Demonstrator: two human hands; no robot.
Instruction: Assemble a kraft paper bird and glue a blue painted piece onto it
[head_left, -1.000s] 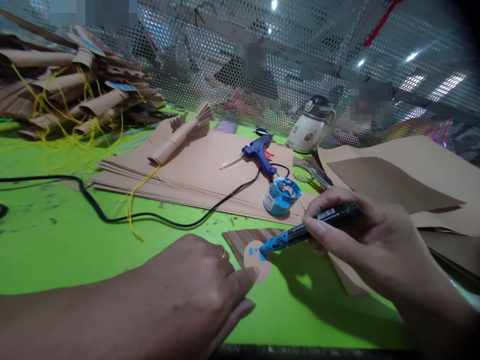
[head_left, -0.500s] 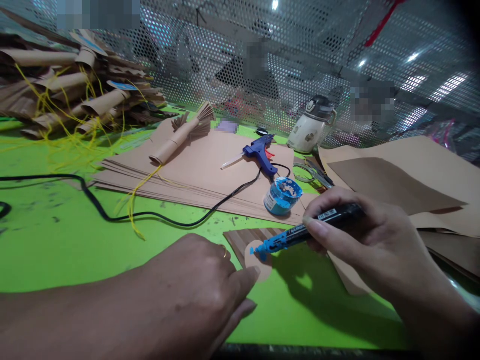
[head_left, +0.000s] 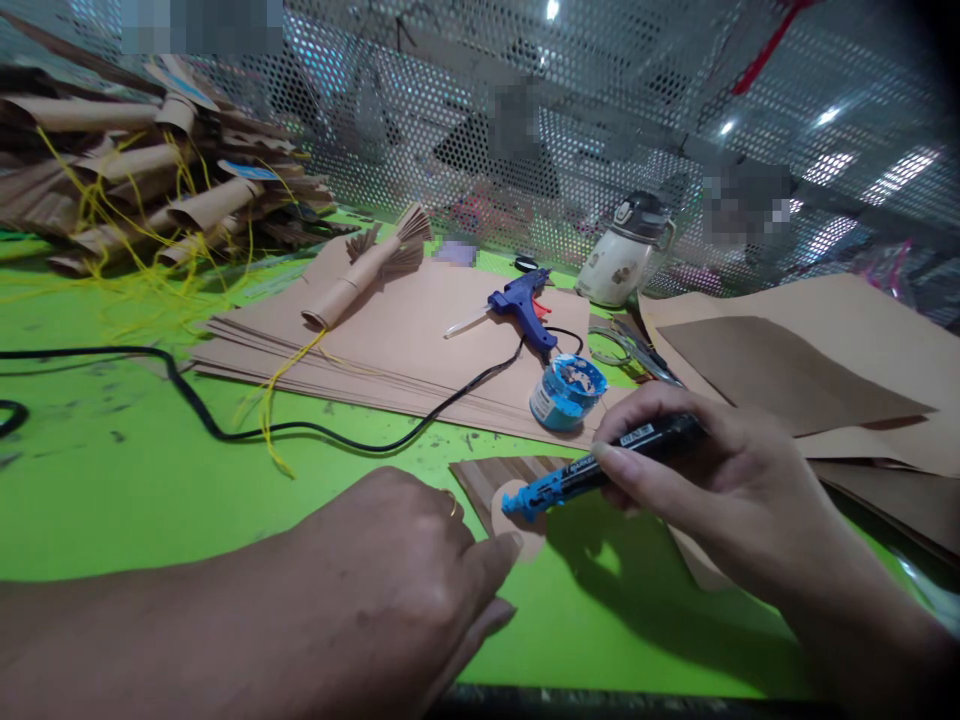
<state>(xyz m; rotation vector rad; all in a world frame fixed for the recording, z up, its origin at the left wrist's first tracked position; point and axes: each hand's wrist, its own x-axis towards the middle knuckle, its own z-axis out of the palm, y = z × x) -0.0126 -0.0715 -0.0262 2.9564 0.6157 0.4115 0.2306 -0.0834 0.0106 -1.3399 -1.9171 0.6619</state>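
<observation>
Tabletop [head_left: 112, 510] (green), perforated screen [head_left: 420, 110] behind, right fingers [head_left: 626, 472] gripping marker [head_left: 577, 477], left fingers [head_left: 491, 562] unclenched on disc [head_left: 533, 540]

And the marker's [head_left: 585, 475] nib is lost in blue paint, covering part of the paper disc [head_left: 533, 541] beneath! The left hand [head_left: 409, 560] blocks the disc's lower-left edge, its other fingers tucked out of sight, its forearm sliced off at the left. The right hand [head_left: 697, 475] masks the barrel's middle, and the lettering is too small to read. Pleated paper [head_left: 476, 480] vanishes under disc and marker. The paint jar's [head_left: 559, 405] label? Illegible! The black cord [head_left: 90, 354] and the heap of paper rolls [head_left: 146, 162] run off left; behind the perforated screen [head_left: 420, 110], everything blurs.
</observation>
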